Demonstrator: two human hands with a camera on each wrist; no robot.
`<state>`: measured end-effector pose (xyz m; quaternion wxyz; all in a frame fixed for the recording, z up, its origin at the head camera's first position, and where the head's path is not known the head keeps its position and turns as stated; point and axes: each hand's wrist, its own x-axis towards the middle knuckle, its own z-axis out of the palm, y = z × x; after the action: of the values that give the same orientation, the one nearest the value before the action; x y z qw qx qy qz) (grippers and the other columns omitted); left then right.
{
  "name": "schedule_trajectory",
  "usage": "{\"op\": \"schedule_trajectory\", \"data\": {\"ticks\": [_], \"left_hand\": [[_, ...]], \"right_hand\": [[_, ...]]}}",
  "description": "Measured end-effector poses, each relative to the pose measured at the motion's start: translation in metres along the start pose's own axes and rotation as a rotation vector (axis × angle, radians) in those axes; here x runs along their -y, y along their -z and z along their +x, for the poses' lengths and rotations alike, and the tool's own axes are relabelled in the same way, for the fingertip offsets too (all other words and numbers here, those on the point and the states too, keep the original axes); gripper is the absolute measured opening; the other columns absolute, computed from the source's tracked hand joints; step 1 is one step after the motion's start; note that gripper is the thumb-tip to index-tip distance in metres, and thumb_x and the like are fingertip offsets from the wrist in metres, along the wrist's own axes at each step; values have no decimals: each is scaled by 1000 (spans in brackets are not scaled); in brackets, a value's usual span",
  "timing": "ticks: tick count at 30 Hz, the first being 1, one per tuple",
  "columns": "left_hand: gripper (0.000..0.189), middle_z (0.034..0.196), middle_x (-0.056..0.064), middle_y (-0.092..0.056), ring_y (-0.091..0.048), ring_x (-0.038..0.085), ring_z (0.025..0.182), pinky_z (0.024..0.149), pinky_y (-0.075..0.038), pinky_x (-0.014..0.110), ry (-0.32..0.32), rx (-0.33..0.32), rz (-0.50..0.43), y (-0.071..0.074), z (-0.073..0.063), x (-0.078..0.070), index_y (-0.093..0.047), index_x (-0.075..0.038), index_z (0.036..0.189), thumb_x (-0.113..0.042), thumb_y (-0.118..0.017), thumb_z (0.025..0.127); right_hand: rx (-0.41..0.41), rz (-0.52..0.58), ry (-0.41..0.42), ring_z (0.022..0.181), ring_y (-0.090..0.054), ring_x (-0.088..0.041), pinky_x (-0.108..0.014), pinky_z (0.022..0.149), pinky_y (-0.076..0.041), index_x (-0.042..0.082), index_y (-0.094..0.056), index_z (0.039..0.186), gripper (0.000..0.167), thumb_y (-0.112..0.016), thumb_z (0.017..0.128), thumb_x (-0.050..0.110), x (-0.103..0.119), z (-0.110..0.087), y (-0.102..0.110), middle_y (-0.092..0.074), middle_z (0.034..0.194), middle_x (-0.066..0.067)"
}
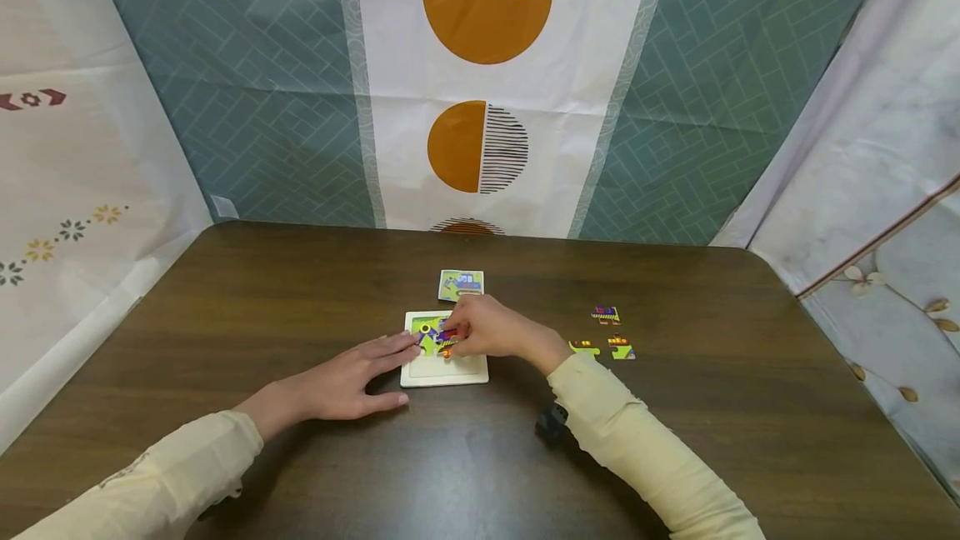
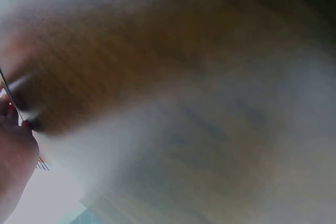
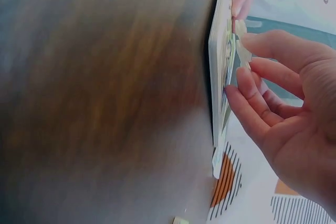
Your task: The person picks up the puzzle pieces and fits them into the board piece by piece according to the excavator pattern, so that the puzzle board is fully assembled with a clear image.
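Observation:
A white puzzle tray (image 1: 442, 375) lies on the table, with joined green, yellow and purple pieces (image 1: 427, 342) in its upper part. My right hand (image 1: 498, 330) is over the tray and pinches a puzzle piece (image 3: 243, 56) between thumb and fingers; the right wrist view shows this piece edge-on and tilted against the tray. From the left, my left hand (image 1: 337, 379) reaches in with straight fingers, its fingertips on the tray's left side by the pieces. Most of the left wrist view is blurred table.
Behind the tray lies a small picture card (image 1: 461, 283) in similar colours. To the right are loose puzzle pieces (image 1: 605, 314), one partly behind my right wrist. The brown table (image 1: 315, 282) ends at a patterned cloth backdrop (image 1: 300, 107).

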<state>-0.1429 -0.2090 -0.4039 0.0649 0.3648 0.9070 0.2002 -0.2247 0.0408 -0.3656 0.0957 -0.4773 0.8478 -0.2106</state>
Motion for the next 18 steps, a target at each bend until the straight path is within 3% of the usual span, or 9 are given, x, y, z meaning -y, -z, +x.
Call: {"op": "schedule_trajectory", "data": {"ticks": [6, 18], "left_hand": [[70, 154, 10, -33, -27, 33, 141, 108, -30, 54, 1, -3, -5, 0, 0, 1, -44, -4, 145, -52, -55, 94], [68, 151, 12, -37, -33, 33, 138, 107, -33, 51, -12, -23, 53, 3, 2, -2, -47, -3, 142, -50, -56, 94]], "right_hand": [[-3, -13, -2, 78, -52, -15, -20, 65, -42, -1, -75, 101, 25, -79, 79, 11, 6, 5, -2, -60, 79, -4], [22, -21, -53, 66, -47, -9, -18, 55, -39, 0, -76, 98, 23, -80, 77, 9, 9, 11, -2, -59, 67, 1]]}}
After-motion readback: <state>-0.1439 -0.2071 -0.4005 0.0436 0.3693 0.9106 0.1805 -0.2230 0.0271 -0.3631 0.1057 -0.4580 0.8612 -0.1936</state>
